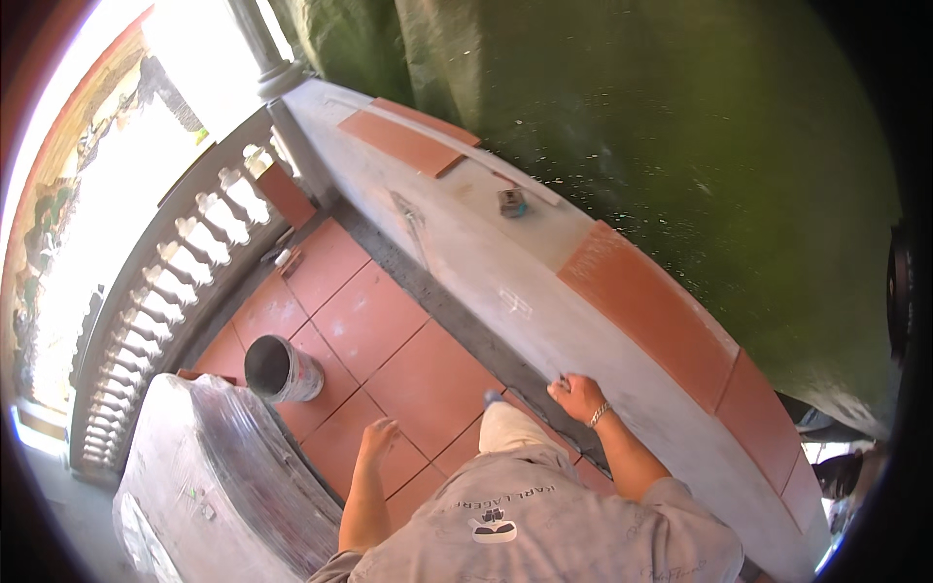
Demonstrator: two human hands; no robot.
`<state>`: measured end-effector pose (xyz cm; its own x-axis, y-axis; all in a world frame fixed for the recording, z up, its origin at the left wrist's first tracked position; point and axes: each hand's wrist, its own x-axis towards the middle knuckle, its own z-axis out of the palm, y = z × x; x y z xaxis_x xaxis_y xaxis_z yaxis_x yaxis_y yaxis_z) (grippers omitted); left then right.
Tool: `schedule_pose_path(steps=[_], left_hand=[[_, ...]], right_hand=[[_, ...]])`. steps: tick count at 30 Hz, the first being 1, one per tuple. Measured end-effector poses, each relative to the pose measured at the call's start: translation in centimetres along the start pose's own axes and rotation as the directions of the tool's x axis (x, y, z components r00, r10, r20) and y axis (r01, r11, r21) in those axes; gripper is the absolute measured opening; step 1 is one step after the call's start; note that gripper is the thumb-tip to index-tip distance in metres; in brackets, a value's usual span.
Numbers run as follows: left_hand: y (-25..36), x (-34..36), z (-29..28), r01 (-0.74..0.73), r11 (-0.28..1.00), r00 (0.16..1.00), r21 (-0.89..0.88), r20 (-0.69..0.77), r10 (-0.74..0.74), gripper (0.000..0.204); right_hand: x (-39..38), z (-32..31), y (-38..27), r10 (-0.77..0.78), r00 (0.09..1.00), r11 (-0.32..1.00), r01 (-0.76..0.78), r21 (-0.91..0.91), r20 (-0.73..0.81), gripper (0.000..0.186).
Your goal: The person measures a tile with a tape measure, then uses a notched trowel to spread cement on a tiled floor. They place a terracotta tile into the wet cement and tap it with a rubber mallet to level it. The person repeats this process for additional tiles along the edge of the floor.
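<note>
My right hand (578, 398) is closed around a small object that I cannot make out, just beside the pale side of a long ledge (515, 301). My left hand (379, 435) hangs over the pink floor tiles (360, 321), its fingers loosely bent and apart with nothing visible in them. A bucket (284, 367) of dark grey content stands on the tiles ahead of it. Terracotta tiles (641, 311) lie along the ledge's top, and a small grey and teal object (511, 202) sits on a bare stretch between them.
A white balustrade (180, 262) runs along the left, with a tile (284, 194) leaning on it and small items (285, 260) at its foot. A plastic-wrapped bulky object (214, 466) stands at lower left. Green sheeting (680, 146) hangs beyond the ledge.
</note>
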<state>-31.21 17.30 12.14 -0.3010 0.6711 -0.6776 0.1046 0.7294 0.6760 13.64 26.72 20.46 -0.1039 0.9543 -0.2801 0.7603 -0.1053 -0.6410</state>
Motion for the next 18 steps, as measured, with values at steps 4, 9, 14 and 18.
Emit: schedule_pose_path(steps=[4,9,14,18], left_hand=[[6.3,4.8,-2.1,-0.017,1.000,0.999,-0.006,0.043,0.017,0.050],[12.0,12.9,-6.7,-0.104,0.994,0.995,-0.022,-0.012,0.104,0.048],[15.2,18.4,-11.9,0.003,0.995,0.999,-0.097,-0.032,-0.006,0.041],[18.3,20.8,-13.8,0.095,0.965,0.995,-0.245,-0.018,-0.103,0.036]], right_hand=[[7.9,-1.3,-7.2,-0.044,0.993,0.973,0.066,0.220,-0.106,0.028],[19.6,-4.1,-13.1,-0.240,0.892,0.961,0.274,0.036,-0.383,0.047],[29.4,-6.9,-17.0,-0.090,0.819,0.995,0.049,-0.088,-0.566,0.079],[32.8,-7.3,-18.5,0.163,0.878,0.963,-0.240,-0.119,-0.449,0.090]])
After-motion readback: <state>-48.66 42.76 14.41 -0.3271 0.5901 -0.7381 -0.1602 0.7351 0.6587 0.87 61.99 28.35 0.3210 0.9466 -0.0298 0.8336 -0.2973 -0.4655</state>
